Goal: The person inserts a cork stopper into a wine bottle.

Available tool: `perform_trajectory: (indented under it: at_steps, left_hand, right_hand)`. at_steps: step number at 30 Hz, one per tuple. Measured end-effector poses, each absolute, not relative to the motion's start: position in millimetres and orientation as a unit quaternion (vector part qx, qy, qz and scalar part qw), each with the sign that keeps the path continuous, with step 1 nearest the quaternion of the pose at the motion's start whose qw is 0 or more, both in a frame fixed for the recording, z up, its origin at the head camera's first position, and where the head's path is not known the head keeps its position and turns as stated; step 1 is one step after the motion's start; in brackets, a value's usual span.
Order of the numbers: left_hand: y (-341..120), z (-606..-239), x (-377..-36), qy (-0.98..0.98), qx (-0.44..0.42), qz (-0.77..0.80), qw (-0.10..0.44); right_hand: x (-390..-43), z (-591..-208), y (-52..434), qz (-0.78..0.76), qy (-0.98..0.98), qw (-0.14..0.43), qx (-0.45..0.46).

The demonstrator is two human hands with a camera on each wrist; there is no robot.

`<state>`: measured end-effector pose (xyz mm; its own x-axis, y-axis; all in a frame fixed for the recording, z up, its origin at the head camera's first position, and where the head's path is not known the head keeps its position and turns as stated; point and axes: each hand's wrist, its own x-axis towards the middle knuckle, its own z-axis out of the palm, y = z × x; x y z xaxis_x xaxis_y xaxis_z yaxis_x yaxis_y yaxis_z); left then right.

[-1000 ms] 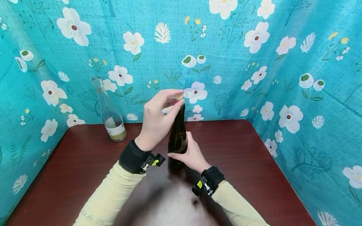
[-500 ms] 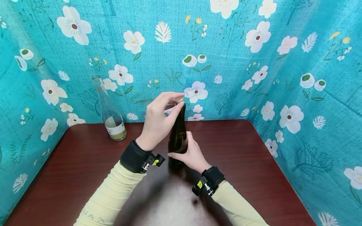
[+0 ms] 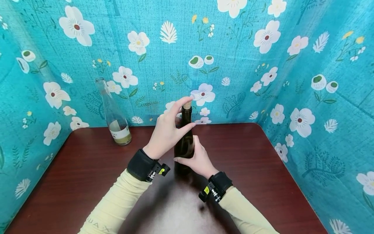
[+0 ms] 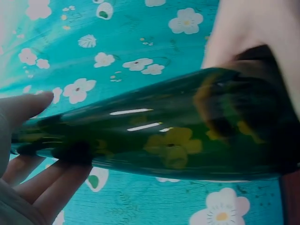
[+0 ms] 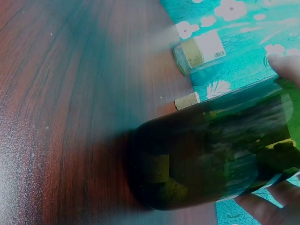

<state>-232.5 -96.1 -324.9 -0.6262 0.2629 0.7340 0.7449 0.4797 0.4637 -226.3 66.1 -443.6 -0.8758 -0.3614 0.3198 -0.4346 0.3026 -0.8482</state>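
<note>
A dark green glass bottle (image 3: 184,148) stands upright on the table, a cork (image 3: 187,106) sticking up from its mouth. My left hand (image 3: 166,131) has its index finger stretched over the top of the cork. Its thumb crosses in front of the neck and the other fingers lie behind it; in the left wrist view the thumb (image 4: 33,104) stands off the glass. Low on the bottle's body, my right hand (image 3: 199,161) grips it, thumb in front and fingers round the far side. Beside the base lies a second cork (image 5: 187,101) in the right wrist view.
A clear glass bottle (image 3: 117,122) with a white label and a yellowish band near its base stands at the back left of the dark red table (image 3: 73,169). A turquoise flowered curtain (image 3: 175,71) closes off the back and both sides.
My left thumb and index finger have parted from their pinch on the cork, which now sits in the bottle's mouth. The thumb has dropped lower across the neck. The right hand keeps its grip.
</note>
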Motion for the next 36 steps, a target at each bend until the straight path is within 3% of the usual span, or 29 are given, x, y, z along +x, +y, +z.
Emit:
perform_trajectory:
  at_steps: [10,29,36]
  left_hand:
    - [-91.6,-328.1,-233.6,-0.799,-0.314,-0.387,0.337]
    - [-91.2,-332.0,-237.0,-0.782,-0.325,-0.393,0.358]
    - [-94.3,-342.0,-233.3,-0.810,-0.298,-0.396,0.313]
  right_hand:
    - [-245.7,-469.6,70.1,0.527,-0.814,0.024,0.242]
    - [-226.7,-444.2,66.4,0.538,-0.805,0.031,0.249]
    - [-242.6,-471.0,68.2,0.530,-0.812,0.030,0.244]
